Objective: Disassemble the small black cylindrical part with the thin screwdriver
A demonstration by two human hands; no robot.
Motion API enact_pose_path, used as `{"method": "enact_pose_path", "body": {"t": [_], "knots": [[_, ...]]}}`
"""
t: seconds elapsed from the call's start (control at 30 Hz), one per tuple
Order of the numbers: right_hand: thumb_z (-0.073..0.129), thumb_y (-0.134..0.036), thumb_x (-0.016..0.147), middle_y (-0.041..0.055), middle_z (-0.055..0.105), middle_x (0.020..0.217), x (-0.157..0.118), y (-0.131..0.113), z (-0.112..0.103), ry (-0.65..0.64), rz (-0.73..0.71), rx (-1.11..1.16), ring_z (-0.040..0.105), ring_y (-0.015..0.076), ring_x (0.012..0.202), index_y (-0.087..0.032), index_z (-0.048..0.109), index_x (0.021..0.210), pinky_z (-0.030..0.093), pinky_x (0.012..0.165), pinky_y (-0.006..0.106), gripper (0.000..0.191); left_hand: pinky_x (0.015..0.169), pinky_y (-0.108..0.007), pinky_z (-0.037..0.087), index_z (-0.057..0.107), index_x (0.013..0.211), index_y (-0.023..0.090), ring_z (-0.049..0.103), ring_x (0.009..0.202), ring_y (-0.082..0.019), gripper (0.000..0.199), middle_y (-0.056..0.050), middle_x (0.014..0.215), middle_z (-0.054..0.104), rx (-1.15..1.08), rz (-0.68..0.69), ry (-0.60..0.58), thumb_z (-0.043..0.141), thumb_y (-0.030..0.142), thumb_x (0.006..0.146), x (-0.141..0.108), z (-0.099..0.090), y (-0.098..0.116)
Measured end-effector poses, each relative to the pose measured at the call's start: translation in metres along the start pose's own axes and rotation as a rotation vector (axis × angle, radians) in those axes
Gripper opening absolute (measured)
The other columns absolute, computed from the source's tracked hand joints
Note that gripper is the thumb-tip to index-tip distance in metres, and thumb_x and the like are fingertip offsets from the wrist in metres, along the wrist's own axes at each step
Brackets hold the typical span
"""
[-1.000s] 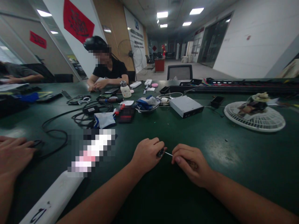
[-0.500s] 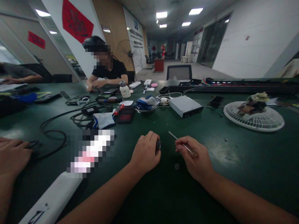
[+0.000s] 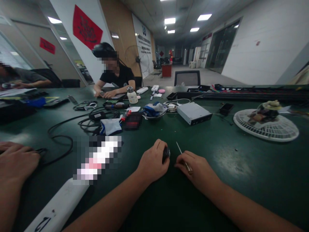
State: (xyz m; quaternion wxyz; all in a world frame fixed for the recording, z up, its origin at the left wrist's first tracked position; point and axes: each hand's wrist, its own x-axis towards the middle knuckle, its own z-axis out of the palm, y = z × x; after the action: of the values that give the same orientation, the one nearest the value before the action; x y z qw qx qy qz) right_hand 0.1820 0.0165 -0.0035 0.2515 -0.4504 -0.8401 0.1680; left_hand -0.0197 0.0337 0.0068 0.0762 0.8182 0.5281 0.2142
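Observation:
My left hand (image 3: 154, 161) is closed around a small dark rounded object (image 3: 165, 154), whose shiny edge shows past the fingers; its exact kind I cannot make out. Just to the right, my right hand (image 3: 194, 166) grips a screwdriver (image 3: 188, 167) with an amber-looking handle. The thin metal shaft (image 3: 179, 147) points away from me and slightly left, its tip apart from the dark object. My right fingertips are low over the green table (image 3: 205, 138), a short gap from my left hand.
Another person's hand (image 3: 19, 161) rests at the left edge, near a black cable (image 3: 60, 138). A long white object (image 3: 60, 201) lies left of my forearm. Further back are a grey disc drive (image 3: 194, 112), a bowl with cloth (image 3: 154, 111) and a white fan grille (image 3: 265, 127).
My right hand has shifted left and down, closer to my left hand, with the screwdriver tilted more upright. A small greyish piece on the table below it no longer shows. The view has shifted slightly.

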Motion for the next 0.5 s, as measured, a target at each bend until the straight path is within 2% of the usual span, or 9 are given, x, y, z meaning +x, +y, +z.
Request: {"method": "enact_pose_path", "body": {"t": [0.1, 0.17, 0.3, 0.5], "knots": [[0.071, -0.024, 0.09, -0.0011, 0.066, 0.083, 0.0028, 0.0041, -0.0036, 0.082, 0.133, 0.184, 0.064, 0.0169, 0.075, -0.022, 0.065, 0.088, 0.049, 0.069, 0.03, 0.006, 0.071, -0.033, 0.049, 0.049, 0.105, 0.021, 0.059, 0.086, -0.02, 0.022, -0.005, 0.105, 0.055, -0.005, 0.029, -0.006, 0.055, 0.021, 0.084, -0.0005, -0.0008, 0.0], [0.072, -0.024, 0.088, -0.0012, 0.067, 0.081, 0.0039, 0.0049, -0.0042, 0.08, 0.172, 0.218, 0.064, 0.0181, 0.075, -0.022, 0.065, 0.085, 0.048, 0.069, 0.032, 0.008, 0.072, -0.033, 0.049, 0.051, 0.107, 0.022, 0.059, 0.087, -0.02, 0.024, -0.004, 0.106, 0.056, 0.0, 0.046, -0.02, 0.056, 0.021, 0.084, -0.0007, -0.0018, 0.0004], [0.075, -0.018, 0.084, -0.0002, 0.067, 0.087, 0.0031, 0.0049, -0.0026, 0.045, 0.127, 0.195, 0.063, 0.0205, 0.082, -0.023, 0.065, 0.087, 0.048, 0.073, 0.034, 0.011, 0.072, -0.031, 0.049, 0.054, 0.112, 0.025, 0.06, 0.087, -0.02, 0.027, -0.003, 0.104, 0.058, 0.02, 0.079, -0.055, 0.059, 0.024, 0.085, -0.0006, -0.004, 0.0017], [0.075, -0.013, 0.08, 0.0003, 0.066, 0.09, 0.0005, 0.0029, -0.0001, 0.062, 0.073, 0.227, 0.062, 0.0208, 0.085, -0.024, 0.064, 0.089, 0.048, 0.075, 0.034, 0.018, 0.072, -0.031, 0.048, 0.057, 0.113, 0.027, 0.061, 0.086, -0.02, 0.03, -0.002, 0.098, 0.061, 0.034, 0.094, -0.089, 0.061, 0.024, 0.083, -0.0003, -0.0028, 0.0015]]}}
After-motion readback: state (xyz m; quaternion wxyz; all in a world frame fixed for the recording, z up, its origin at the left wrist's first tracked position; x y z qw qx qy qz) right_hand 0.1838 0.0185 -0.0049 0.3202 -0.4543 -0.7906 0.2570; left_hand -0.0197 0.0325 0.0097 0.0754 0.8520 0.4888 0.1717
